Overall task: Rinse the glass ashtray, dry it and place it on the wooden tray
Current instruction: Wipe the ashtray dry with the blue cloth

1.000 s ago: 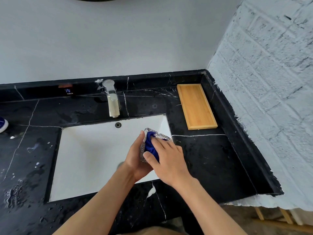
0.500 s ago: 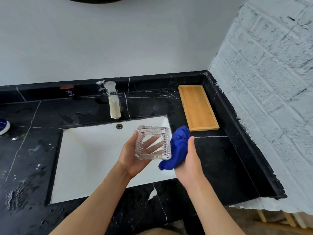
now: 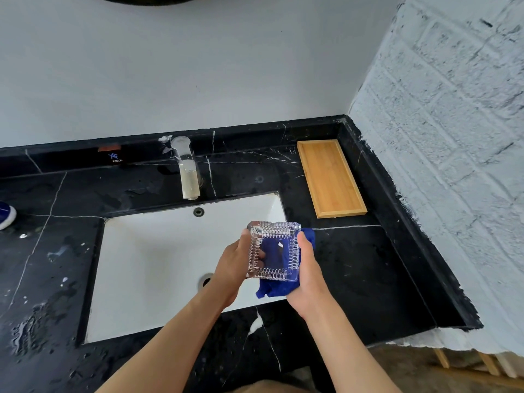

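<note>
While both grips (image 3: 236, 265) (image 3: 307, 275) clasp it: ribbed clear ashtray (image 3: 272, 251), blue cloth (image 3: 276, 289) behind.

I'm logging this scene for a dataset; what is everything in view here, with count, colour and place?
Square glass ashtray: one, clear, held over the basin.
Blue cloth: one, behind and under the ashtray.
Wooden tray: one, light brown, counter's back right.
Metal faucet: one, silver, behind the basin.
White sink basin: one, set in black marble counter.
Blue-white object: one, left edge, cut off.
Left hand: grip on ashtray.
Right hand: holds cloth and ashtray.
</note>
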